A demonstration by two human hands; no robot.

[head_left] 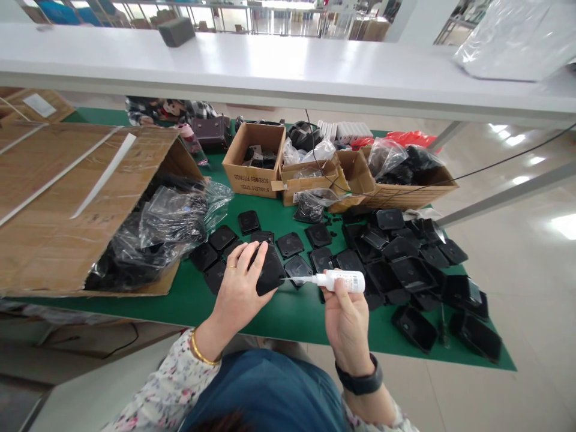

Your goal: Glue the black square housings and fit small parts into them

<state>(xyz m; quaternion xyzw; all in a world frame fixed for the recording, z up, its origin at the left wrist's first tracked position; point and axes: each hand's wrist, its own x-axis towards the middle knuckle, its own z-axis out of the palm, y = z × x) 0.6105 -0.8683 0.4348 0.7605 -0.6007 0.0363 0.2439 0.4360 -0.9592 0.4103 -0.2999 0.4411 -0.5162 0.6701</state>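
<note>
My left hand grips a black plastic case part, held tilted above the bench with the fingers over its top edge. In my right hand is a white glue bottle with a long thin nozzle, lying nearly level. The nozzle tip points left and meets the lower right corner of the black part, or is very close to it. Below and behind my hands, several flat black square covers are spread on the green bench top.
Black trays and housings are heaped at the right. A big cardboard box spills bagged parts at the left. Smaller cartons line the back, under a white shelf. Another person's plaid sleeve shows across the bench.
</note>
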